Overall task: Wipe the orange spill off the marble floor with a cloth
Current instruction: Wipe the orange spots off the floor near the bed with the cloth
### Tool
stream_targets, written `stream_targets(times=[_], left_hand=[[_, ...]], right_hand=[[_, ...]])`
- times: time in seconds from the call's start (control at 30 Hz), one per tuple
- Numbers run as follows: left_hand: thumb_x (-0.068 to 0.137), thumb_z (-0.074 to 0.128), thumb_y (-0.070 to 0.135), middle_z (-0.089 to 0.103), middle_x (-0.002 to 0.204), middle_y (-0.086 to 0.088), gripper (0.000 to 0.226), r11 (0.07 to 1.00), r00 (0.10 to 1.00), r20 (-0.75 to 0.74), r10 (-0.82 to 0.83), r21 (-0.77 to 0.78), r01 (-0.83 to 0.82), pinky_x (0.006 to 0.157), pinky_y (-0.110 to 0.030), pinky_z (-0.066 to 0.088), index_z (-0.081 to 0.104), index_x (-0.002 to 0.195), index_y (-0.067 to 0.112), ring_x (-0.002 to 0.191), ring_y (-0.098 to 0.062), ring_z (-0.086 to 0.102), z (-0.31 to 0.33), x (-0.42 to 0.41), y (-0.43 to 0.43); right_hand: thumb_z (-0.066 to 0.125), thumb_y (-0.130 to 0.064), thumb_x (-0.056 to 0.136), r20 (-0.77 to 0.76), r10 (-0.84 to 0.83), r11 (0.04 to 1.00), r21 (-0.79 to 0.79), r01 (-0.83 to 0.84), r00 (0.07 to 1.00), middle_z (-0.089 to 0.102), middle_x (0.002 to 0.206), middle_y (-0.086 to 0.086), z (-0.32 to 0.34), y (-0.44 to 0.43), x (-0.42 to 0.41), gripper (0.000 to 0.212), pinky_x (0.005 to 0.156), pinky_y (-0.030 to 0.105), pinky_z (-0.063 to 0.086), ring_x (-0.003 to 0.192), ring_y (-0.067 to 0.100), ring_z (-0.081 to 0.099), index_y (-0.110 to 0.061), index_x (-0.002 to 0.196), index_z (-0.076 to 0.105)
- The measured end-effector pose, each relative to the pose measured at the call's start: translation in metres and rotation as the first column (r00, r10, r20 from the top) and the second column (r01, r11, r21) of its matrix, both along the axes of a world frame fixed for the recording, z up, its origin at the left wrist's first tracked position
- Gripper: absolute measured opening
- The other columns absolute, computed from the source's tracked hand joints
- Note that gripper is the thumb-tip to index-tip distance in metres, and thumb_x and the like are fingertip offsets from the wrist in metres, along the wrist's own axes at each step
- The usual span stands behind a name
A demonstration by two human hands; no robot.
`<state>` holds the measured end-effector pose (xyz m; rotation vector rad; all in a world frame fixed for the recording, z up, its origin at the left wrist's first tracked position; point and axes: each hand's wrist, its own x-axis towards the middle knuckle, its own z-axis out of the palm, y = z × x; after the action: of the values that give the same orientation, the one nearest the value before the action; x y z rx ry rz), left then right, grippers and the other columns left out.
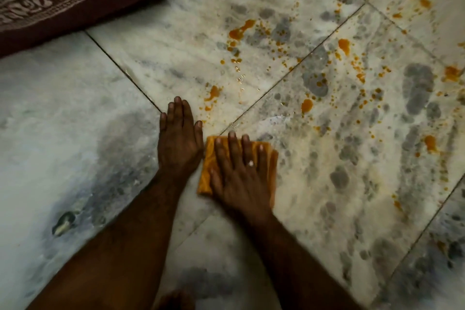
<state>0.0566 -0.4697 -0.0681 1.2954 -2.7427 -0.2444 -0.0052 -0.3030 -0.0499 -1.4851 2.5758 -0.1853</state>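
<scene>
Now the folded cloth (207, 158) is lying on the marble floor (63, 108), near the closest drops of the orange spill (214, 92). The right hand (241, 176) is pressing flat on it, fingers straight. The left hand (180, 145) is resting flat on the floor just beside the cloth.

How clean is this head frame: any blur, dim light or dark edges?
Head view: light is dim and warm, darkening toward the corners; the right hand pressing the orange cloth is motion-blurred, the left hand sharper; the orange spill reads clearly on the marble floor.
</scene>
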Motion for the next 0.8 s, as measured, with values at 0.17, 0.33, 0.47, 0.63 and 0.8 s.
stream_targets(times=[0.17, 0.33, 0.47, 0.63, 0.8], left_hand=[[0.105, 0.022, 0.038, 0.024, 0.163, -0.022, 0.064, 1.0, 0.999, 0.043, 0.023, -0.001, -0.023, 0.124, -0.047, 0.014, 0.023, 0.156, -0.001, 0.151, -0.036, 0.026, -0.002, 0.0, -0.02], [0.104, 0.023, 0.038, 0.022, 0.164, -0.02, 0.064, 1.0, 0.998, 0.061, 0.016, 0.007, -0.017, 0.125, -0.046, 0.015, 0.022, 0.157, 0.001, 0.152, -0.034, 0.024, 0.001, -0.003, -0.021], [0.104, 0.024, 0.037, 0.023, 0.165, -0.018, 0.064, 0.999, 0.998, 0.053, 0.018, 0.026, -0.019, 0.125, -0.045, 0.016, 0.024, 0.157, 0.002, 0.152, -0.032, 0.023, 0.003, -0.003, -0.022], [0.102, 0.019, 0.04, 0.026, 0.164, -0.018, 0.066, 0.996, 0.999, 0.018, -0.038, 0.087, 0.037, 0.123, -0.045, 0.018, 0.028, 0.156, 0.003, 0.152, -0.031, 0.026, 0.003, -0.009, -0.043], [0.102, 0.018, 0.041, 0.027, 0.163, -0.017, 0.066, 0.99, 0.994, 0.015, -0.11, 0.087, 0.108, 0.123, -0.042, 0.016, 0.027, 0.157, 0.005, 0.151, -0.031, 0.026, 0.001, -0.021, -0.078]], right_hand=[[0.018, -0.059, 0.104, -0.015, -0.103, 0.988, 0.114, 0.104, 0.995, 0.004, 0.173, 0.003, 0.003, -0.037, -0.102, 0.068, 0.125, 0.059, 0.006, 0.159, 0.028, 0.003, -0.031, 0.164, 0.004], [0.015, -0.061, 0.104, -0.034, -0.352, 0.921, 0.163, 0.353, 0.935, 0.0, 0.173, 0.004, 0.006, 0.019, -0.113, 0.071, 0.126, 0.057, 0.003, 0.159, 0.027, -0.001, -0.026, 0.164, 0.0], [0.026, -0.053, 0.102, -0.052, -0.4, 0.906, 0.128, 0.403, 0.915, 0.016, 0.17, 0.012, 0.006, 0.045, -0.049, 0.072, 0.123, 0.063, 0.016, 0.156, 0.037, 0.019, -0.015, 0.163, 0.019], [0.038, -0.052, 0.101, -0.04, -0.044, 0.998, 0.039, 0.046, 0.998, 0.021, 0.169, 0.01, 0.002, -0.003, -0.01, 0.07, 0.122, 0.063, 0.018, 0.156, 0.035, 0.019, -0.02, 0.162, 0.024], [0.034, -0.052, 0.102, -0.039, 0.085, 0.996, -0.004, -0.086, 0.996, 0.02, 0.17, 0.006, -0.004, -0.082, -0.052, 0.067, 0.124, 0.059, 0.015, 0.158, 0.03, 0.015, -0.027, 0.162, 0.023]])
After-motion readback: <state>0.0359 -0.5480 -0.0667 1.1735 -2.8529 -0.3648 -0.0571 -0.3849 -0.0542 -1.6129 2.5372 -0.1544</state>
